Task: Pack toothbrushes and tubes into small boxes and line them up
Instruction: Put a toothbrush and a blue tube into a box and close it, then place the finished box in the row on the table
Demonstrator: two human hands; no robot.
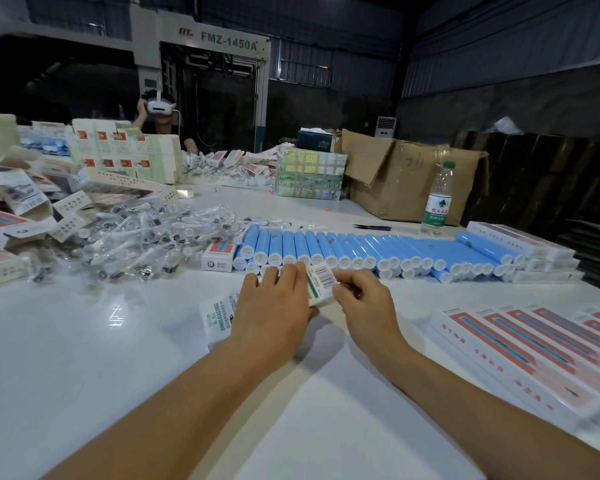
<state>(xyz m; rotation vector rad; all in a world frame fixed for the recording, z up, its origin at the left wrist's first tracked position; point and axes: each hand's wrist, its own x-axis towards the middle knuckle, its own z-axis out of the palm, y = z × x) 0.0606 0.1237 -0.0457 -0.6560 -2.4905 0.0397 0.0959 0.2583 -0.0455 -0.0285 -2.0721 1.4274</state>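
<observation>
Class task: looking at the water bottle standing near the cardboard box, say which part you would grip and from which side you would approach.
Probably grip the bottle around its labelled middle, coming from the near, open table side. It stands upright, and the cardboard box crowds its far side.

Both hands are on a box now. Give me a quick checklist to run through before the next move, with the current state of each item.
1. Box held by both hands: ok. The left hand lies over it and the right hand pinches its end flap.
2. Box filled: cannot tell, the inside is hidden.
3. End flap closed: cannot tell, the right fingers cover it.
4. Blue tubes in stock: ok, a long stacked row lies just beyond the hands.
5. Bagged toothbrushes in stock: ok, a pile lies to the left.
6. Finished row to join: ok, boxes lie side by side on the right.
</observation>
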